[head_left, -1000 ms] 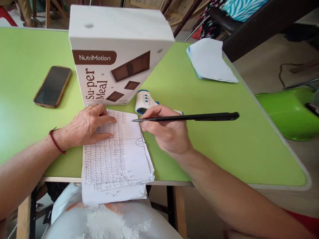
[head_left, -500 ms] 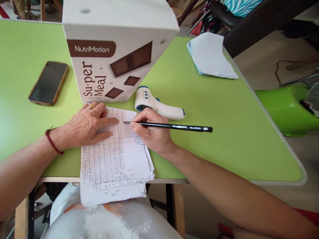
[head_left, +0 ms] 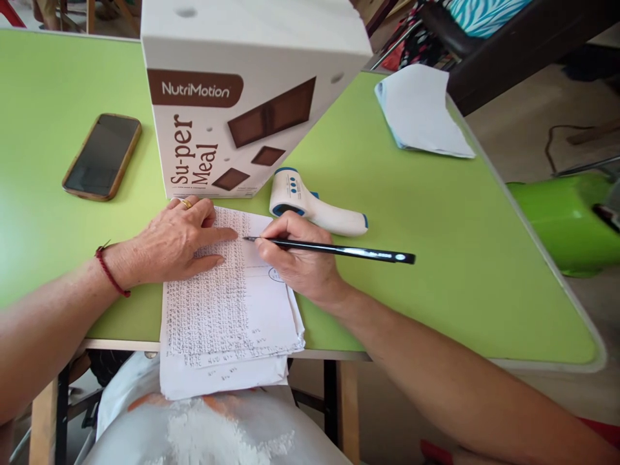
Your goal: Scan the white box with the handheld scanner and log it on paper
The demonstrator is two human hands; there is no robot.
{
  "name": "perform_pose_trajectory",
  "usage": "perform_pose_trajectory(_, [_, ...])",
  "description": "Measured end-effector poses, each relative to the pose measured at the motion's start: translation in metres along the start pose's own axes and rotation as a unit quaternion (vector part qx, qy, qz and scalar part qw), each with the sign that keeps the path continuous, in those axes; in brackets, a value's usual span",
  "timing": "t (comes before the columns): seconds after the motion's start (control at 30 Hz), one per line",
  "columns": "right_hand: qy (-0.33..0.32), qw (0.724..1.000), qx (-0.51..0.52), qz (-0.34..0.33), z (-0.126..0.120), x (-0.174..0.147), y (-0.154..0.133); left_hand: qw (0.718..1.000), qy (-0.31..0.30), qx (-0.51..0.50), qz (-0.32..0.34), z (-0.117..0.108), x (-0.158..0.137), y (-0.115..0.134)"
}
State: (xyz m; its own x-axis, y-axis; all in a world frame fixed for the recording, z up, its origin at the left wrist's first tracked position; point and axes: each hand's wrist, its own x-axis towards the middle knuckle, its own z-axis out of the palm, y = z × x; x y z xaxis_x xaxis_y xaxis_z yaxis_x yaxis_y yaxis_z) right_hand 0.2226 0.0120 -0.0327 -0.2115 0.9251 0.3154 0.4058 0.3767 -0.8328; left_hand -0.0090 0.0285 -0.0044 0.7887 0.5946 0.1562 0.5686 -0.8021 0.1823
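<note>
A stack of white paper sheets (head_left: 271,310), its top sheet covered in dense rows of handwriting, overhangs the near edge of the table. My left hand (head_left: 181,242) lies flat across the upper left of the sheets, index finger stretched toward the last written column. Between the thumb and fingers of my right hand (head_left: 303,261) is a black pen (head_left: 349,250), its tip at the paper close to my left fingertip. Just beyond my right hand lies a white and blue infrared thermometer (head_left: 320,206).
A large white NutriMotion box (head_left: 203,129) stands right behind the papers on the green table (head_left: 436,278). A phone (head_left: 103,157) in a brown case lies at the left. Folded paper (head_left: 421,110) rests near the right edge, and a green bucket (head_left: 562,219) is on the floor beyond.
The whole scene has shifted slightly rightward in view. Both hands keep their places on the paper, and the pen tip stays by my left index finger.
</note>
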Motion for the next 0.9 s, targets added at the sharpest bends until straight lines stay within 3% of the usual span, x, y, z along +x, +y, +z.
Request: perform_pose_trajectory(0.9, [-0.009, 1.000, 0.004, -0.002, -0.0006, 0.0014, 0.0002, 1.000, 0.000, -0.001, 0.004, 0.0004, -0.0013, -0.0027])
